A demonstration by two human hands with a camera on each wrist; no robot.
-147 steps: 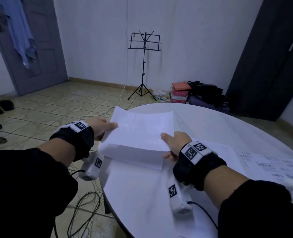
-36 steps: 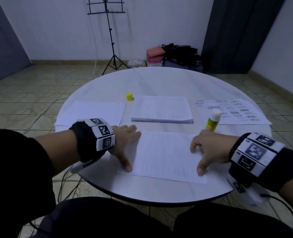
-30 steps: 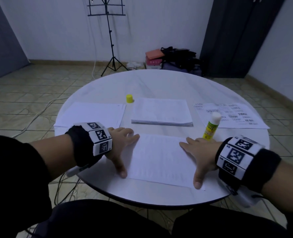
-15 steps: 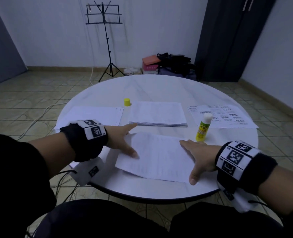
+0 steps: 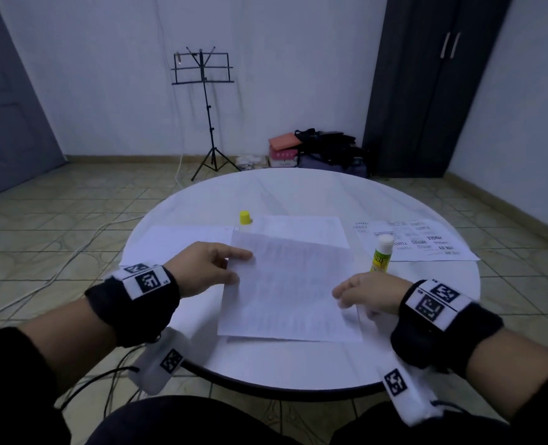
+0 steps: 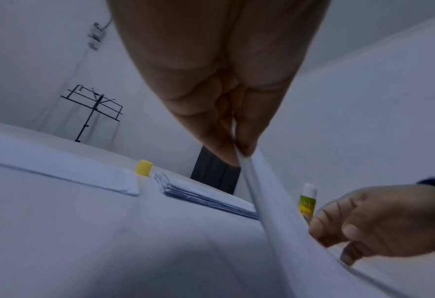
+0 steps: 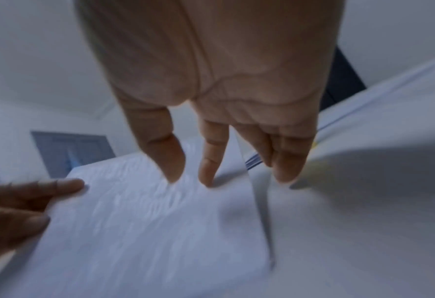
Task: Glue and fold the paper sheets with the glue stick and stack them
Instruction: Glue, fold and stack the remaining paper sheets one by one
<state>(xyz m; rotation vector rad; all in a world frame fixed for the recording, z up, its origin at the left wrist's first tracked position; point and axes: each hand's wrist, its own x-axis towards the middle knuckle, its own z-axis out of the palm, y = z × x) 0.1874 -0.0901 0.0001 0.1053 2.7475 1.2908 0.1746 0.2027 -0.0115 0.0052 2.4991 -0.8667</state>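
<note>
Fingers (image 6: 246, 141) of the left hand (image 5: 202, 268) pinched the left edge of one printed paper sheet (image 5: 288, 293), thumb against fingertips, and held that edge raised off the round white bench (image 5: 298, 364). That sheet lay nearest the person, its long axis running near to far, tilted up on the left and resting down toward the right. At its right edge was the right hand (image 5: 367, 292), fingers loosely extended and pointing down, their tips at or just above the paper; the right wrist view was too blurred to tell whether they touched it, but they gripped nothing.

Just beyond the right hand stood one glue stick (image 5: 382, 253), upright, its white end uppermost and its cap off. Behind the lifted sheet lay one flat stack of sheets (image 5: 301, 228), partly hidden by it, long axis across the bench. One single sheet (image 5: 182, 242) lay to the left of that stack. One yellow cap (image 5: 245, 217) sat upright between them at their far edges. To the right, past the glue stick, lay one printed sheet with bold text (image 5: 423, 245).

Farther off, on the tiled floor by the wall, stood one music stand (image 5: 203, 101), a pile of bags and boxes (image 5: 317, 149), and a dark wardrobe (image 5: 426, 85).
</note>
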